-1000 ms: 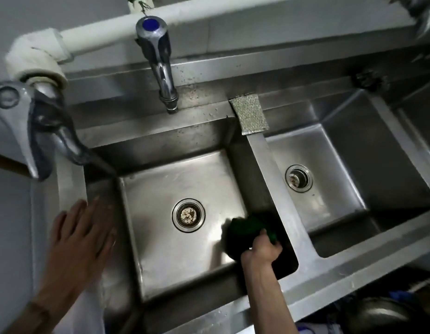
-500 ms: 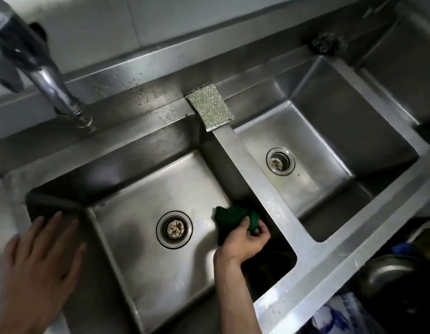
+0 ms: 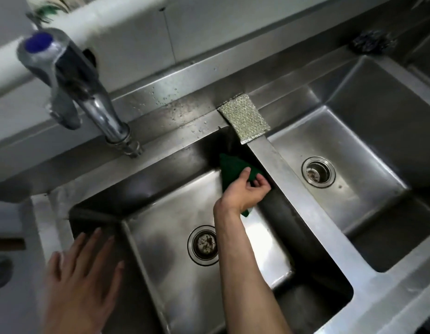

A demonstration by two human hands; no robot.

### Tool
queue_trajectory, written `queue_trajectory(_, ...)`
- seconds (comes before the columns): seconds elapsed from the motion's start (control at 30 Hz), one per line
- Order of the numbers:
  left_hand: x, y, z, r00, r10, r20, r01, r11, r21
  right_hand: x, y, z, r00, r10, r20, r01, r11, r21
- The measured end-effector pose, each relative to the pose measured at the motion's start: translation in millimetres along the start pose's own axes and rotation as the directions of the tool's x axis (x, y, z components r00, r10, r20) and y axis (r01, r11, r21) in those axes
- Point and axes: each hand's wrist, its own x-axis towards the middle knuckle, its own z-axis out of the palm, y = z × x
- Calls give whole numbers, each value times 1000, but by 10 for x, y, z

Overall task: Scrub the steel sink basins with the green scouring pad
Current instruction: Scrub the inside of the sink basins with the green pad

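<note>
The right hand (image 3: pixel 245 192) covers the middle of the green scouring pad (image 3: pixel 231 168). The left hand (image 3: pixel 82 283) is blurry and cut off at the bottom edge. The tap (image 3: pixel 72 85) looks blurry too.

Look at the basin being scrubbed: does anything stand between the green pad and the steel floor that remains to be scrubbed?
Nothing visible does. The right hand presses the green scouring pad against the left basin at its far right corner. The floor holds only the drain strainer, set flush. The silver sponge lies up on the divider, outside the basin.
</note>
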Motion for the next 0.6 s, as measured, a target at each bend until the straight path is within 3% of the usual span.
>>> queue_trajectory(0.07,10,8,-12,1000,-9,-5,9,1000,-8,50,65,28,999,-30,-14,30,1000,8)
queue_trajectory(0.23,-17,40,4,993,2,-122,-3,1000,-6,139,111,186,997,68,-33,-65,995,76)
queue_trajectory(0.4,-13,56,21,986,-24,-166,24,1000,-1,14,172,665,954,29,300,-16,999,-47)
queue_trajectory(0.6,-30,27,20,994,-49,-95,52,998,36,-32,381,644,875,6,485,94,979,-182)
